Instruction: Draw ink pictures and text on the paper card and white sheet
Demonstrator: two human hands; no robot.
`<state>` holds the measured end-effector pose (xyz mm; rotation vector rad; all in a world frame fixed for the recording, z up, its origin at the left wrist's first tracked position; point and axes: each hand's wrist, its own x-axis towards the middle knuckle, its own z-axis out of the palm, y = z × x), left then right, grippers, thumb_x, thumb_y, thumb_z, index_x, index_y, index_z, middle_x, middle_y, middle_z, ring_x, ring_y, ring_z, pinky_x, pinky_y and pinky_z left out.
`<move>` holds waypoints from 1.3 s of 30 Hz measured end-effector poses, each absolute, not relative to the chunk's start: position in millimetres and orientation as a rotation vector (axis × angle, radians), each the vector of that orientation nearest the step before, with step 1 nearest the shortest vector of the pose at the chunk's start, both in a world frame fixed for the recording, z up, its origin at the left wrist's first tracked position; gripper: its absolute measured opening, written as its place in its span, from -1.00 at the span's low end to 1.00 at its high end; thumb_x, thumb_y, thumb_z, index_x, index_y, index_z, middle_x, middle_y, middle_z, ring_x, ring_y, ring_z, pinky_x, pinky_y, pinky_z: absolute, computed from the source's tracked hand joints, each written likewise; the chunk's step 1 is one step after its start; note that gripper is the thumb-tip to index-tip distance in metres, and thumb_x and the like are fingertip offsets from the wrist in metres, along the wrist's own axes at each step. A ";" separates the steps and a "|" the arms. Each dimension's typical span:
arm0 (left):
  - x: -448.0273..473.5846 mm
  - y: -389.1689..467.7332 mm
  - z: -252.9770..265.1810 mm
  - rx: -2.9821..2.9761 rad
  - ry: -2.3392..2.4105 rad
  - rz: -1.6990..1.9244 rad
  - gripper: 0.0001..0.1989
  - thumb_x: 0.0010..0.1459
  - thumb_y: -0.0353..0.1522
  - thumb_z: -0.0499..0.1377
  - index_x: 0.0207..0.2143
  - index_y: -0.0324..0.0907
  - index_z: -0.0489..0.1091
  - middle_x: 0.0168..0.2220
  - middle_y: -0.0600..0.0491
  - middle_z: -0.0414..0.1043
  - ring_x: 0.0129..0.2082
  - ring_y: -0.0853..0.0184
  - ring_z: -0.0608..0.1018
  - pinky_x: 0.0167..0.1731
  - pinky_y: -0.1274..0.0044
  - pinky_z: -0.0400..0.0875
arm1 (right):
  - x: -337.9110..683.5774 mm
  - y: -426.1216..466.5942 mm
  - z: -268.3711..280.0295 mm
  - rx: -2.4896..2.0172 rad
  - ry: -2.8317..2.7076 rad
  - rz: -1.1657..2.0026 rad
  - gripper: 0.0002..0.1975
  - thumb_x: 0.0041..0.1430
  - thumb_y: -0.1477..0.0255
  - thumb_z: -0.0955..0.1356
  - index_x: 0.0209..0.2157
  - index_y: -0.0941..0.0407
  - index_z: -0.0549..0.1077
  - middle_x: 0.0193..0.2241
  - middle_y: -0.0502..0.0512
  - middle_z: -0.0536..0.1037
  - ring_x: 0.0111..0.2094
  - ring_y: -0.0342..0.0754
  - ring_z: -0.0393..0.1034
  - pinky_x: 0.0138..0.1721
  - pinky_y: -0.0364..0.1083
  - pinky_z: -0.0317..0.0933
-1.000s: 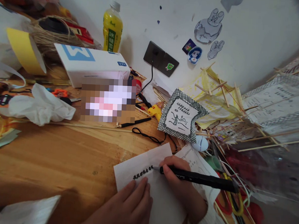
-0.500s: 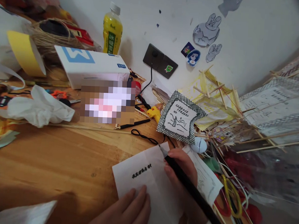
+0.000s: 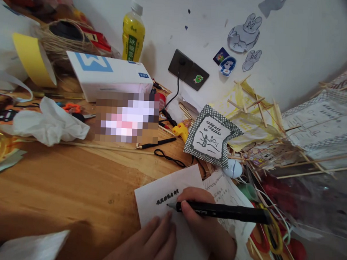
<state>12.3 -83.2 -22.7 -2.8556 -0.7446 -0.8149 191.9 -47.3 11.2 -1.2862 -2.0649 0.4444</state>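
A white sheet of paper (image 3: 188, 174) lies at an angle on the wooden table, with one line of black handwritten characters on it. My left hand (image 3: 154, 238) rests flat on the sheet's lower left, fingers stretched out. In my right hand (image 3: 200, 215) is a black marker pen (image 3: 224, 211), its grey tip just below the written line; whether the tip touches the paper I cannot tell. Partly under the sheet and my right hand lies a second paper (image 3: 217, 185) with line drawings. A lantern-like paper piece with a checkered border (image 3: 213, 135) stands behind them.
Scissors (image 3: 275, 230) lie at the right among sticks and cords. A black pen (image 3: 155, 143), a yellow glue gun (image 3: 180, 130) and a white box (image 3: 115, 77) are farther back, near a drink bottle (image 3: 133, 34). Crumpled tissue (image 3: 50, 120) sits at left. Stick-framed paper lanterns (image 3: 249, 114) stand right.
My right hand has brought the marker from the sheet's upper right edge down and left to below the writing. The marker has swung to lie nearly level. My left hand stays on the paper.
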 end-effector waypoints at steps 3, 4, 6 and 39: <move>13.5 -83.2 -28.0 -2.864 -0.697 -0.825 -0.75 0.31 -0.40 0.03 -0.15 -0.25 0.51 -0.17 0.04 0.55 -0.10 0.25 0.51 -0.11 0.50 0.30 | 190.8 -46.6 11.0 -1.290 -2.096 0.420 -0.76 0.10 0.45 0.25 -0.61 0.09 0.42 -0.68 0.00 0.49 -0.61 -0.11 0.39 -0.53 -0.16 0.24; 13.6 -83.7 -28.9 -2.869 -0.702 -0.816 -0.75 0.31 -0.39 0.03 -0.14 -0.26 0.50 -0.16 0.03 0.55 -0.09 0.25 0.50 -0.10 0.50 0.30 | 190.6 -46.7 10.9 -1.297 -2.099 0.414 -0.76 0.09 0.45 0.25 -0.61 0.09 0.41 -0.68 0.00 0.48 -0.61 -0.11 0.38 -0.54 -0.17 0.23; 13.5 -84.9 -29.0 -2.873 -0.730 -0.785 -0.75 0.31 -0.39 0.04 -0.12 -0.26 0.49 -0.13 0.02 0.54 -0.06 0.24 0.49 -0.08 0.49 0.29 | 190.6 -46.9 11.0 -1.307 -2.110 0.406 -0.76 0.07 0.46 0.24 -0.61 0.09 0.41 -0.68 0.00 0.49 -0.62 -0.11 0.38 -0.55 -0.17 0.23; 12.5 -86.4 -22.6 -2.846 -0.741 -0.797 -0.74 0.30 -0.39 0.03 -0.18 -0.20 0.52 -0.16 0.07 0.54 -0.06 0.23 0.48 -0.03 0.46 0.22 | 190.1 -47.4 14.4 -1.290 -2.109 0.357 -0.75 0.06 0.50 0.23 -0.63 0.09 0.41 -0.69 -0.01 0.49 -0.62 -0.12 0.39 -0.54 -0.17 0.24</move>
